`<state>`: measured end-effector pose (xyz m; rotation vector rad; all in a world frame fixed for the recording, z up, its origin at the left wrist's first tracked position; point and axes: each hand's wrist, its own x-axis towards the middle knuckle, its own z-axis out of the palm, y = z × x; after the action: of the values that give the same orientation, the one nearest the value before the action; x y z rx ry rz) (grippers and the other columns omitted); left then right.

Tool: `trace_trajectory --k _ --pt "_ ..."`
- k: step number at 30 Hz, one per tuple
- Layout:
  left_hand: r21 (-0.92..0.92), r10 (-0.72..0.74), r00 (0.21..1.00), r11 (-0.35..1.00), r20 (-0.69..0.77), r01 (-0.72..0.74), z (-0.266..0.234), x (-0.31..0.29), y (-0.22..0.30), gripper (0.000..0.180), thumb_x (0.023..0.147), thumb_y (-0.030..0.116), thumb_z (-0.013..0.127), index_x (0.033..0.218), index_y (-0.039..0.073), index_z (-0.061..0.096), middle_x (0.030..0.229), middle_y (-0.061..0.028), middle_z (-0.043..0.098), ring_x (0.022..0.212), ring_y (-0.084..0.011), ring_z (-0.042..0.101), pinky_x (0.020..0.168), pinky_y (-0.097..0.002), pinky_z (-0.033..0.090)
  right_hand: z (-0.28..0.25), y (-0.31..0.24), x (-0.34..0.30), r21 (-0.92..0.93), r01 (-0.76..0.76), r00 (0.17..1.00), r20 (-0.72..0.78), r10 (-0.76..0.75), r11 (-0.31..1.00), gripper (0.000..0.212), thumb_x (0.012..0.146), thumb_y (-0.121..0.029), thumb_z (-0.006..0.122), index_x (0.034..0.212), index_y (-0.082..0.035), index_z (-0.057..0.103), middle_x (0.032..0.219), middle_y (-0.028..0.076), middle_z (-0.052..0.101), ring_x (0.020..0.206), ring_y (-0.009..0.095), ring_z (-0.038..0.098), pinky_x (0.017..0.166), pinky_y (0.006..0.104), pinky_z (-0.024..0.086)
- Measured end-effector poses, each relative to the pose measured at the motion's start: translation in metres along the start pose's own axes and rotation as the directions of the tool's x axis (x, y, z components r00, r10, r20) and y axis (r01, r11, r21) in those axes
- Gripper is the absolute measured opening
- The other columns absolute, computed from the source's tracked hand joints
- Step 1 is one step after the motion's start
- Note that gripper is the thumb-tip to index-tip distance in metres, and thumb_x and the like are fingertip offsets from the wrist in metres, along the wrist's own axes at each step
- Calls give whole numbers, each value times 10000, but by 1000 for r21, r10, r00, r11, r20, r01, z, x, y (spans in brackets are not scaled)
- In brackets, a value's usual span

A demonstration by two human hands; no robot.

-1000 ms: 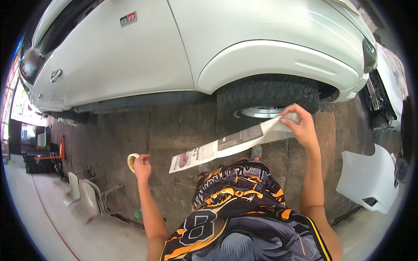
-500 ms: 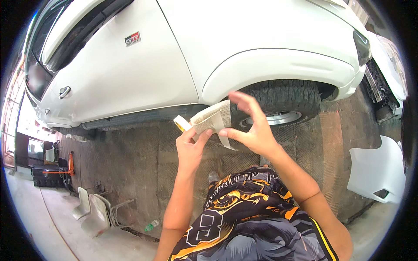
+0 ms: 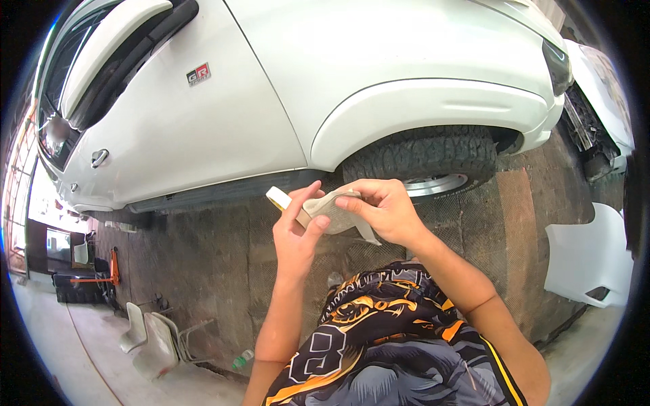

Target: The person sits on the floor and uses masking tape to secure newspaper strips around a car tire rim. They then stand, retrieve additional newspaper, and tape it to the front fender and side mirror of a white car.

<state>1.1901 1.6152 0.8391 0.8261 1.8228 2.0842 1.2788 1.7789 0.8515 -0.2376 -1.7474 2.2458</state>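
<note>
Both of my hands are raised in front of me at mid-picture, beside the white vehicle (image 3: 271,122). A folded piece of newspaper (image 3: 342,220) is stretched between them, with a pale strip hanging from its lower right corner. My left hand (image 3: 296,237) holds a roll of masking tape (image 3: 276,197), whose pale rim sticks out left of the fingers. Its thumb and fingers also rest at the paper's left end. My right hand (image 3: 393,215) pinches the paper's upper right edge between thumb and fingers. Part of the roll is hidden behind the left fingers.
A treaded front tire (image 3: 426,152) sits just beyond my right hand. On the floor at right lies a white body panel (image 3: 589,257). Plastic chairs (image 3: 159,345), a green-capped bottle (image 3: 242,359) and an orange jack (image 3: 114,267) are at left. Another vehicle (image 3: 602,101) stands far right.
My right hand has come down from its raised, spread pose and closed on the newspaper's upper edge. The paper has tilted and folded over. My left hand keeps the tape roll.
</note>
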Motion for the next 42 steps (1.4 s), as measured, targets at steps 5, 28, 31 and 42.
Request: trace_trajectory --k 5,28,31,42 --pt "19 -8 999 1000 -36 9 0 2 11 92 882 54 769 924 2 706 1048 -44 640 932 -112 559 822 -284 445 6 3 -2 65 45 999 -6 -45 997 208 961 -77 703 1135 37 707 1017 91 752 928 110 692 827 273 562" --pt "-85 9 996 996 -92 -17 2 0 3 188 887 -17 765 827 27 592 1027 -37 584 910 -90 531 803 -258 453 2 18 7 128 44 999 -38 -39 991 190 980 -140 709 1076 24 721 972 77 753 867 91 675 749 255 553" --pt "-124 -18 996 992 -84 7 3 0 2 199 889 -15 764 824 28 581 1024 -37 581 905 -88 528 799 -256 451 0 21 7 129 51 998 -40 -46 990 202 980 -149 711 1085 24 722 965 64 747 871 86 666 750 251 545" --pt "-38 -28 993 999 -112 24 3 -1 4 236 858 16 789 795 55 565 992 -31 593 881 -94 532 780 -258 434 1 19 5 108 49 999 -29 -46 993 202 985 -140 702 1096 26 735 988 66 749 894 97 669 783 262 546"
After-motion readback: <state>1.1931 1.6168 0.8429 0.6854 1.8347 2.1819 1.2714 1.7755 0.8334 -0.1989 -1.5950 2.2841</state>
